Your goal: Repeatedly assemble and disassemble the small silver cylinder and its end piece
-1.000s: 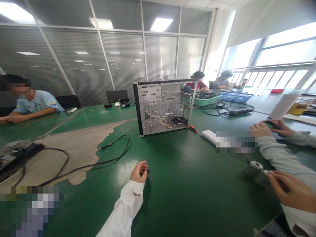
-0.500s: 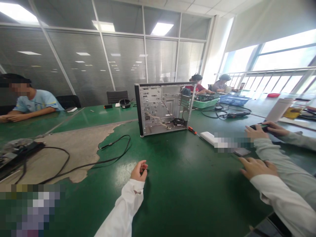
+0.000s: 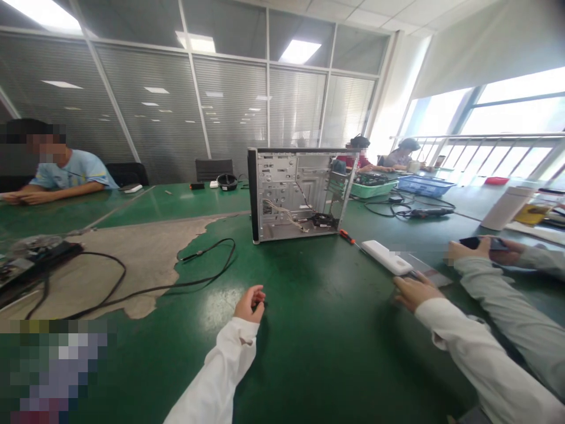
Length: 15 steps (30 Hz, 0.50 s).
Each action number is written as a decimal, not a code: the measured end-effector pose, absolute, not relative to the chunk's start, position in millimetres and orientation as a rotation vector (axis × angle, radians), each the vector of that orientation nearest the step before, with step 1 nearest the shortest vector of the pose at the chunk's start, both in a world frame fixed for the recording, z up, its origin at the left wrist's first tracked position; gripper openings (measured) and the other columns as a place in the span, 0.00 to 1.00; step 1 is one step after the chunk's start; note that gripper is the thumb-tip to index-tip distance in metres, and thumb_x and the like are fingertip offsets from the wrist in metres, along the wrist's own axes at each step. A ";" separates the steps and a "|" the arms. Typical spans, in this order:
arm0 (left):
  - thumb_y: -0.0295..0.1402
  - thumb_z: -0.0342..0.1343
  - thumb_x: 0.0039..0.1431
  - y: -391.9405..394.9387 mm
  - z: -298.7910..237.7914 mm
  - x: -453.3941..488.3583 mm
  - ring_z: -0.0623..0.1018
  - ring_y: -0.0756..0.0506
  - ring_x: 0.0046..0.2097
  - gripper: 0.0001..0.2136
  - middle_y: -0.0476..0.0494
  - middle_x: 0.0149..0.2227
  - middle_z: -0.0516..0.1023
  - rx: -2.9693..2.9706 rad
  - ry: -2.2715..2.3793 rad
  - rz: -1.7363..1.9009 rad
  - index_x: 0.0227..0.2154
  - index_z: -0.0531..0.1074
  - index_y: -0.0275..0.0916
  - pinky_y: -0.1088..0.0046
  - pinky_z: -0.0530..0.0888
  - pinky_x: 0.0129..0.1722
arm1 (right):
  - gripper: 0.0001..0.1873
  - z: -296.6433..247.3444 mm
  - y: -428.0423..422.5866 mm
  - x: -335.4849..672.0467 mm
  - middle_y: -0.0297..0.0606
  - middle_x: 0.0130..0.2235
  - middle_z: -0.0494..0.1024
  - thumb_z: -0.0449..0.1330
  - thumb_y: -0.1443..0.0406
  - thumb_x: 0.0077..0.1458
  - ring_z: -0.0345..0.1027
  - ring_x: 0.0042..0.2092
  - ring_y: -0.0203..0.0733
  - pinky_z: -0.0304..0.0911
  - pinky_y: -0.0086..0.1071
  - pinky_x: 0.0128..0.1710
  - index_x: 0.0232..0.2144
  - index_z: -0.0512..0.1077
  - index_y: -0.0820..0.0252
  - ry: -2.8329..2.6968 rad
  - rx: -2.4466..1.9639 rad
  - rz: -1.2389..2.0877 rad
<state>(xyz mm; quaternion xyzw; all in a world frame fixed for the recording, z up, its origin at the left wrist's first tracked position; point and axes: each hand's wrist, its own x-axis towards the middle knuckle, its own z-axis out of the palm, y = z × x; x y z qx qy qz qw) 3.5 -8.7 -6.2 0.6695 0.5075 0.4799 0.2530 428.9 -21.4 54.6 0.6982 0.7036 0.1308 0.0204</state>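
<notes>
My left hand [image 3: 250, 303] rests on the green table [image 3: 326, 330], white sleeve behind it. Its fingers are curled around a small dark thing I cannot make out. My right hand [image 3: 412, 291] lies flat and stretched out on the table with nothing in it. Its fingertips are just short of a white power strip [image 3: 385, 257] and a flat grey card [image 3: 430, 275]. An open, upright computer case [image 3: 295, 194] stands in the middle beyond both hands, with loose wires and a small fan inside.
An orange-handled screwdriver [image 3: 346, 235] lies by the case. A black cable [image 3: 198, 277] loops over a worn patch at the left. A person in grey sleeves on the right holds a phone [image 3: 481, 242]. A white bottle [image 3: 507, 207], green basket [image 3: 373, 187] and blue basket [image 3: 424, 185] stand behind. Other people sit farther off.
My right hand has let go of the small grey rolls it was on, which are now out of view. It has stretched forward and left, flat on the table. My left hand stayed put.
</notes>
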 end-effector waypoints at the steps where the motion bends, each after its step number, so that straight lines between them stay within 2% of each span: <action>1: 0.25 0.46 0.40 -9.0 -6.1 3.6 0.73 0.50 0.30 0.16 0.45 0.30 0.72 1.817 1.381 1.303 0.37 0.62 0.36 0.74 0.67 0.29 | 0.12 49.1 -20.0 407.6 0.40 0.30 0.71 0.56 0.67 0.42 0.65 0.37 0.40 0.44 0.41 0.49 0.33 0.65 0.62 2.263 2.075 0.326; 3: 0.25 0.46 0.40 -9.5 -6.0 3.7 0.73 0.50 0.30 0.16 0.46 0.30 0.71 1.810 1.384 1.301 0.37 0.62 0.36 0.74 0.67 0.29 | 0.16 45.5 -15.1 359.6 0.42 0.33 0.71 0.53 0.66 0.45 0.64 0.39 0.41 0.42 0.43 0.50 0.39 0.62 0.62 2.464 1.975 0.277; 6: 0.24 0.46 0.39 -10.0 -5.6 3.5 0.73 0.50 0.30 0.17 0.46 0.30 0.71 1.798 1.392 1.296 0.37 0.62 0.37 0.74 0.67 0.29 | 0.20 50.8 -7.5 282.7 0.41 0.34 0.70 0.52 0.66 0.45 0.63 0.41 0.40 0.41 0.43 0.51 0.43 0.59 0.63 2.818 1.836 0.232; 10: 0.21 0.46 0.38 -11.0 -3.8 1.8 0.72 0.49 0.33 0.19 0.45 0.33 0.70 1.854 1.400 1.250 0.38 0.61 0.37 0.73 0.67 0.30 | 0.23 49.7 -5.1 197.7 0.41 0.38 0.69 0.54 0.67 0.42 0.60 0.43 0.40 0.45 0.42 0.50 0.44 0.57 0.62 3.209 1.629 0.035; 15: 0.19 0.46 0.34 -12.9 -0.6 1.4 0.69 0.46 0.39 0.23 0.44 0.38 0.67 1.954 1.358 1.203 0.39 0.61 0.39 0.71 0.68 0.32 | 0.34 22.8 -7.4 155.6 0.43 0.44 0.64 0.54 0.65 0.42 0.57 0.46 0.42 0.51 0.41 0.49 0.52 0.45 0.62 3.514 1.530 -0.384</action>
